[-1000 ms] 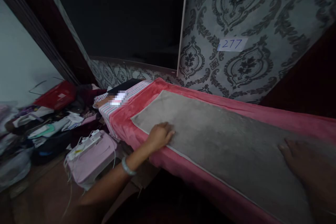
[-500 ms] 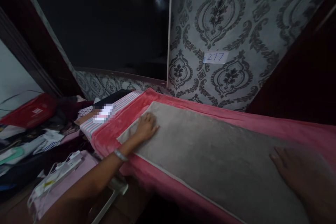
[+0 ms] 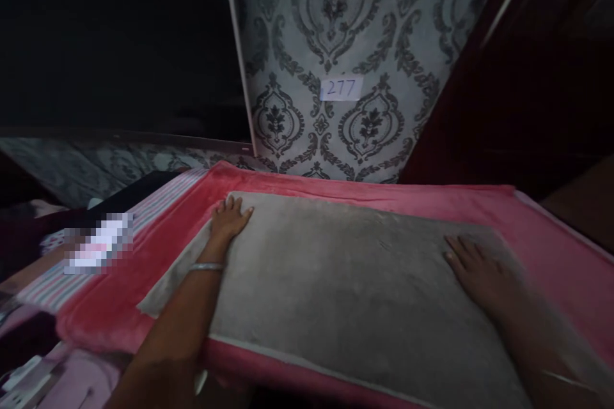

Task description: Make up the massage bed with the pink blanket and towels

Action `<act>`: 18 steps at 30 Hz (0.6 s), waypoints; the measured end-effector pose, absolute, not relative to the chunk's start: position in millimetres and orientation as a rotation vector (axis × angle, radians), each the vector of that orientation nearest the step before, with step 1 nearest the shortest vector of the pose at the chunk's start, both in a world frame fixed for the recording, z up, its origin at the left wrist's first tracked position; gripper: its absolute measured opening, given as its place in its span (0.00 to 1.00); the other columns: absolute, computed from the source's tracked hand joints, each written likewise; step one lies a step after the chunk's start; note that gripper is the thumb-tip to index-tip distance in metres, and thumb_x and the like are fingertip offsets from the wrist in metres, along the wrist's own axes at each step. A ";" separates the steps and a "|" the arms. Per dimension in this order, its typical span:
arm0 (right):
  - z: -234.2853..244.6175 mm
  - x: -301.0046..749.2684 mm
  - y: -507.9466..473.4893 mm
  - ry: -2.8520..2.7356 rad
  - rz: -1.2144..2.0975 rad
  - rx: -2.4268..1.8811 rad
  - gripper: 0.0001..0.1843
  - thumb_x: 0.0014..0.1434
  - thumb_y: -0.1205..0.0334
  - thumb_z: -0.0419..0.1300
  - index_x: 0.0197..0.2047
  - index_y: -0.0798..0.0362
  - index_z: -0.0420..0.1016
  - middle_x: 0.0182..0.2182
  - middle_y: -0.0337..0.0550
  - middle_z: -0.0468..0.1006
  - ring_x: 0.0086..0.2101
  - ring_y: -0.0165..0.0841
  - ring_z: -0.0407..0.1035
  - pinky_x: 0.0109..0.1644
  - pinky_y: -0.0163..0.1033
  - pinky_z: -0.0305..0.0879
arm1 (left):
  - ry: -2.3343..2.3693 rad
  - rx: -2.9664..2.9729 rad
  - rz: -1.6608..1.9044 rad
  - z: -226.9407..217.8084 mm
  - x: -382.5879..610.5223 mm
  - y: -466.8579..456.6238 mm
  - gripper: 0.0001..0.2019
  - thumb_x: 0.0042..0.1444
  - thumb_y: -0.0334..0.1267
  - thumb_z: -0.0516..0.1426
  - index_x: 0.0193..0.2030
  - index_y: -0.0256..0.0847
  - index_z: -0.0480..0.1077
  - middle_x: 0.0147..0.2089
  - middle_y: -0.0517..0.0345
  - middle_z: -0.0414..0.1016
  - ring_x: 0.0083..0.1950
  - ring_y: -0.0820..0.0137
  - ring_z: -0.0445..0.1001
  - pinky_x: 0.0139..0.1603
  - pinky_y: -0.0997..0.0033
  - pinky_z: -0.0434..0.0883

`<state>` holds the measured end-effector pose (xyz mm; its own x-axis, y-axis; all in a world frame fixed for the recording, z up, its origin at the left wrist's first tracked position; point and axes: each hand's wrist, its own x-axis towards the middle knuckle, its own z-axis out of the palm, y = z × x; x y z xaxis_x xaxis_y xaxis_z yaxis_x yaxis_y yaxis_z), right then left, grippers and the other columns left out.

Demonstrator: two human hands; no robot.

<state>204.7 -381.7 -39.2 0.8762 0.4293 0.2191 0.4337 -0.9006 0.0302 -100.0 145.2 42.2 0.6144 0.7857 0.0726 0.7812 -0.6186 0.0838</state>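
A grey plush cloth lies spread flat over a pink blanket on a raised surface. My left hand rests flat near the cloth's far left corner, fingers stretched out, a bangle on the wrist. My right hand lies flat on the cloth's right end, fingers spread. Neither hand holds anything.
A patterned grey wall with a paper label reading 277 stands behind the surface. A dark panel fills the upper left. A striped cloth lies left of the blanket. A pink item with a white cord sits at the lower left.
My left hand has slid along the grey cloth from its near edge to the far left corner and flattened. The view has swung right; my right hand stays flat on the cloth.
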 end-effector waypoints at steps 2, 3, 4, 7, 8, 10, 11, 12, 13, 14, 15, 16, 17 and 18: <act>-29.7 197.7 -376.9 -0.653 -0.294 -3.017 0.38 0.69 0.46 0.31 0.76 0.44 0.54 0.74 0.45 0.54 0.70 0.48 0.51 0.69 0.63 0.56 | 1.370 2.774 0.182 43.5 -96.7 146.6 0.36 0.67 0.55 0.40 0.74 0.33 0.56 0.78 0.37 0.50 0.77 0.45 0.50 0.72 0.40 0.54; -25.2 194.8 -374.9 -0.637 -0.276 -3.012 0.37 0.69 0.46 0.32 0.76 0.45 0.55 0.74 0.44 0.54 0.70 0.48 0.50 0.69 0.63 0.55 | 1.377 2.772 0.188 44.2 -95.6 147.0 0.36 0.67 0.54 0.39 0.73 0.32 0.57 0.77 0.36 0.51 0.76 0.45 0.51 0.72 0.40 0.55; -21.1 192.2 -373.3 -0.626 -0.263 -3.007 0.37 0.70 0.46 0.33 0.76 0.45 0.56 0.74 0.44 0.54 0.70 0.48 0.51 0.70 0.63 0.54 | 1.383 2.773 0.194 45.1 -95.1 147.5 0.36 0.67 0.54 0.39 0.73 0.31 0.57 0.77 0.35 0.51 0.76 0.45 0.52 0.71 0.40 0.56; -11.1 187.4 -371.8 -0.594 -0.234 -2.982 0.34 0.71 0.46 0.35 0.75 0.42 0.56 0.74 0.43 0.55 0.71 0.48 0.50 0.70 0.64 0.52 | 1.383 2.792 0.193 49.5 -96.4 148.9 0.36 0.67 0.53 0.39 0.72 0.30 0.57 0.77 0.33 0.50 0.76 0.45 0.51 0.71 0.39 0.56; -7.9 186.2 -371.5 -0.588 -0.221 -2.974 0.34 0.72 0.46 0.35 0.75 0.42 0.56 0.74 0.43 0.55 0.71 0.48 0.49 0.70 0.64 0.51 | 1.387 2.788 0.175 51.9 -96.5 148.7 0.36 0.67 0.53 0.39 0.72 0.30 0.57 0.77 0.33 0.51 0.76 0.45 0.52 0.70 0.38 0.56; 0.2 182.5 -367.1 -0.564 -0.176 -2.974 0.33 0.72 0.47 0.35 0.76 0.42 0.55 0.74 0.44 0.54 0.71 0.49 0.49 0.70 0.67 0.50 | 1.395 2.773 0.135 58.3 -92.7 143.8 0.35 0.67 0.54 0.38 0.70 0.29 0.59 0.76 0.32 0.53 0.75 0.43 0.53 0.69 0.35 0.57; 5.6 179.4 -361.5 -0.534 -0.148 -2.980 0.33 0.72 0.47 0.35 0.76 0.42 0.55 0.74 0.45 0.54 0.71 0.50 0.48 0.69 0.68 0.50 | 1.392 2.773 0.121 61.9 -87.6 137.7 0.35 0.67 0.54 0.39 0.69 0.29 0.61 0.75 0.31 0.55 0.75 0.43 0.54 0.68 0.34 0.57; 11.9 175.1 -352.9 -0.517 -0.124 -2.986 0.33 0.73 0.47 0.36 0.75 0.43 0.56 0.74 0.46 0.54 0.71 0.51 0.48 0.69 0.70 0.50 | 1.364 2.789 0.121 65.4 -80.1 128.1 0.35 0.67 0.54 0.39 0.68 0.29 0.62 0.74 0.31 0.56 0.75 0.43 0.54 0.68 0.34 0.57; 18.7 169.7 -341.0 -0.512 -0.104 -2.987 0.33 0.73 0.47 0.36 0.75 0.44 0.56 0.74 0.47 0.55 0.71 0.52 0.47 0.68 0.70 0.50 | 1.292 2.825 0.126 68.6 -70.0 114.7 0.34 0.67 0.53 0.40 0.68 0.30 0.63 0.74 0.32 0.57 0.75 0.44 0.54 0.68 0.34 0.57; 25.5 163.1 -326.1 -0.552 -0.102 -2.975 0.33 0.73 0.47 0.37 0.75 0.44 0.56 0.74 0.48 0.55 0.72 0.53 0.46 0.69 0.70 0.49 | 1.171 2.878 0.132 71.1 -57.8 97.7 0.33 0.67 0.52 0.40 0.69 0.32 0.62 0.75 0.33 0.57 0.76 0.46 0.53 0.70 0.34 0.55; 31.9 155.7 -309.0 -0.677 -0.107 -2.943 0.32 0.73 0.47 0.38 0.76 0.45 0.55 0.74 0.48 0.53 0.72 0.51 0.44 0.70 0.68 0.47 | 1.010 2.937 0.137 72.7 -43.9 77.4 0.31 0.68 0.51 0.41 0.70 0.34 0.61 0.76 0.36 0.55 0.76 0.48 0.51 0.71 0.35 0.54; 37.1 147.9 -290.5 -0.802 -0.095 -2.888 0.32 0.73 0.47 0.40 0.76 0.45 0.53 0.75 0.47 0.50 0.72 0.50 0.44 0.71 0.66 0.45 | 0.813 2.989 0.122 73.2 -29.3 54.9 0.31 0.68 0.50 0.42 0.72 0.37 0.59 0.77 0.39 0.52 0.78 0.50 0.49 0.72 0.36 0.52; 40.9 140.1 -271.9 -0.912 -0.055 -2.824 0.32 0.73 0.47 0.40 0.77 0.44 0.52 0.76 0.47 0.48 0.73 0.48 0.43 0.71 0.64 0.45 | 0.630 3.029 0.117 72.2 -14.6 31.3 0.31 0.68 0.49 0.43 0.74 0.39 0.56 0.78 0.42 0.50 0.78 0.52 0.47 0.74 0.37 0.50; 43.0 132.8 -254.5 -0.990 -0.016 -2.772 0.32 0.74 0.47 0.40 0.77 0.44 0.51 0.76 0.46 0.47 0.73 0.48 0.42 0.72 0.64 0.45 | 0.461 3.059 0.103 69.7 -0.8 7.9 0.31 0.69 0.49 0.43 0.75 0.42 0.54 0.79 0.45 0.48 0.79 0.53 0.46 0.75 0.38 0.48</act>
